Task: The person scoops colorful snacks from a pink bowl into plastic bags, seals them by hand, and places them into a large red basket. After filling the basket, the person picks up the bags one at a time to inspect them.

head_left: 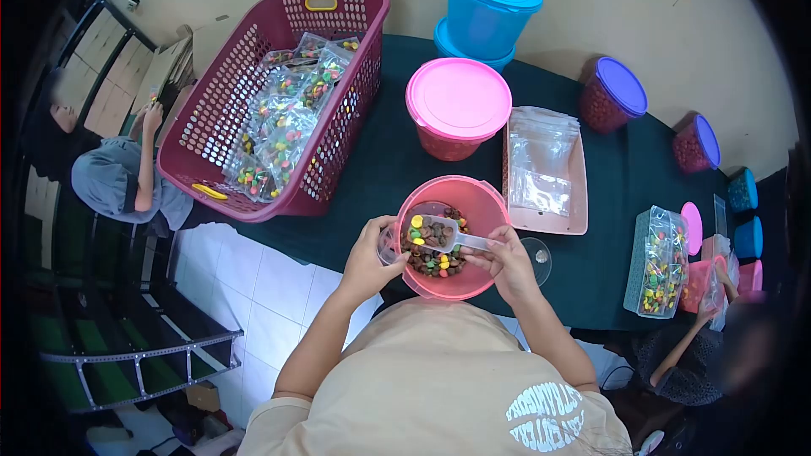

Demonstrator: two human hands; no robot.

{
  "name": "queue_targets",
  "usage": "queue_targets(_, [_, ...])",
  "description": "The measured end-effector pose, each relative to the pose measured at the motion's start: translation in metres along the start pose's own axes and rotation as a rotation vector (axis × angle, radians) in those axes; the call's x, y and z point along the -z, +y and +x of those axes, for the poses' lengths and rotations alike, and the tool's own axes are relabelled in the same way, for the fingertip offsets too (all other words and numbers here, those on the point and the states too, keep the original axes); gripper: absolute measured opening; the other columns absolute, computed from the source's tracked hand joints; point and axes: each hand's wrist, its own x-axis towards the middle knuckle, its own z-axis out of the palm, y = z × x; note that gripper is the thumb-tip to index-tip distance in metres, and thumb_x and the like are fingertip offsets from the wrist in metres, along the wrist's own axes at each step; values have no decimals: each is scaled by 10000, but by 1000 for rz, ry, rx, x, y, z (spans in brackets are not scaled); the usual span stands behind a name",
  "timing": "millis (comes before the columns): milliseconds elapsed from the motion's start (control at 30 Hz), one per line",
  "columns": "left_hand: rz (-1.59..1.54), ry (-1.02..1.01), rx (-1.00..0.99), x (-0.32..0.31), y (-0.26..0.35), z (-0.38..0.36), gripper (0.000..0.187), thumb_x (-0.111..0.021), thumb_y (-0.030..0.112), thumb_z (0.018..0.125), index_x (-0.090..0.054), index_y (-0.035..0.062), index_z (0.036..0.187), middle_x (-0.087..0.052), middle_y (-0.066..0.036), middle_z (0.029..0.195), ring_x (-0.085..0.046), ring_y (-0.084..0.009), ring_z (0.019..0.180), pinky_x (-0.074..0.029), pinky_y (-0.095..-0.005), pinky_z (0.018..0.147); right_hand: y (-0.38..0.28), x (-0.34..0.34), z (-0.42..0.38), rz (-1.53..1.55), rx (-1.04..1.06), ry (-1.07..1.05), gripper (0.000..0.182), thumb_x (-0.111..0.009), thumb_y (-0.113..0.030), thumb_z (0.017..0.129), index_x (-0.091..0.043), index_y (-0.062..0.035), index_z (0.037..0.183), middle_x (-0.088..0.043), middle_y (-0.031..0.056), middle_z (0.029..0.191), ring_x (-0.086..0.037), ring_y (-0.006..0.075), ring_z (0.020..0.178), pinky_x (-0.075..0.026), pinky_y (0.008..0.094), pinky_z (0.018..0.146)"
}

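A pink bucket (pixel 486 207) stands open in front of me, with brown, yellow, green and orange candies (pixel 441 265) at its bottom. My right hand (pixel 505 263) is closed on the handle of a clear plastic scoop (pixel 438 234), which is over the bucket and carries mostly brown candies with a few yellow and green ones. My left hand (pixel 368 260) is closed at the bucket's left rim, around a clear round plastic cup (pixel 387 245); its full shape is partly hidden by the fingers. The scoop's tip is close to my left fingers.
A maroon basket (pixel 355 110) at left holds several candy packets (pixel 287 110). Behind the bucket stand a pink-lidded tub (pixel 459 101) and blue tubs (pixel 490 4). A pink tray (pixel 549 221) holds clear bags (pixel 541 160). A clear disc (pixel 538 260) lies beside the bucket. People work at both sides.
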Motion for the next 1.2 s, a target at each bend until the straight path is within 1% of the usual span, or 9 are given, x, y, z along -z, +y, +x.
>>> queue_targets(133, [-5, -24, 6, 13, -22, 10, 593, -734, 90, 682, -458, 53, 1206, -517, -136, 1154, -554, -268, 1062, -448, -348, 910, -6, -5, 0, 12, 54, 73, 86, -434, -76, 931, -379, -71, 997, -581, 201, 1003, -626, 322, 972, -538, 395, 837])
queue_targets(267, [18, -108, 11, 27, -25, 19, 624, -746, 98, 680, -435, 42, 1219, -534, -117, 1130, -542, -224, 1059, -429, -341, 924, -5, -2, 1, 33, 131, 160, 89, -440, -89, 931, -380, -85, 997, -593, 175, 983, -641, 306, 914, -534, 407, 830])
queue_targets(400, [83, -168, 31, 38, -19, 26, 672, -770, 148, 659, -421, 40, 1223, -514, -128, 1137, -517, -245, 1088, -424, -351, 936, -12, -13, -6, -9, 201, 212, 101, -450, -89, 924, -380, -85, 996, -608, 165, 942, -651, 287, 888, -546, 397, 804])
queue_targets(467, [308, -39, -169, 40, -17, 28, 724, -794, 208, 623, -418, 44, 1221, -486, -145, 1145, -495, -282, 1087, -418, -383, 931, -15, -21, -8, -8, 220, 213, 104, -454, -92, 923, -380, -84, 995, -611, 164, 930, -655, 282, 876, -549, 394, 797])
queue_targets(567, [397, -82, -262, 47, 3, 30, 758, -801, 256, 594, -422, 53, 1217, -461, -149, 1156, -469, -315, 1080, -393, -421, 923, -20, -31, -11, -11, 240, 207, 113, -462, -96, 919, -380, -82, 995, -618, 161, 907, -661, 273, 852, -556, 389, 784])
queue_targets(933, [444, -143, -383, 28, 34, 29, 809, -780, 246, 488, -471, 81, 1217, -460, -119, 1184, -438, -300, 1101, -319, -428, 951, -36, -36, -21, -29, 212, 150, 128, -460, -90, 917, -367, -78, 1005, -627, 173, 896, -672, 279, 827, -572, 373, 753])
queue_targets(1000, [439, -134, -385, 22, 37, 26, 812, -776, 244, 482, -472, 84, 1217, -459, -119, 1185, -438, -299, 1100, -317, -431, 950, -38, -32, -22, -97, 166, 197, 131, -476, -83, 907, -377, -83, 993, -631, 169, 851, -677, 276, 773, -567, 369, 734])
queue_targets(1133, [471, -132, -421, 5, 41, 20, 795, -777, 246, 496, -477, 85, 1215, -473, -113, 1169, -443, -290, 1102, -310, -432, 956, -43, -19, -24, -168, 118, 167, 113, -439, -47, 924, -361, -62, 1004, -625, 174, 868, -671, 278, 820, -572, 360, 756])
queue_targets(1200, [483, -148, -428, -7, 44, 15, 785, -777, 243, 502, -481, 86, 1212, -478, -110, 1162, -441, -289, 1108, -311, -427, 958, -46, -19, -23, -429, 183, 158, 102, -477, -49, 915, -409, -37, 990, -626, 143, 848, -666, 232, 801, -549, 319, 725])
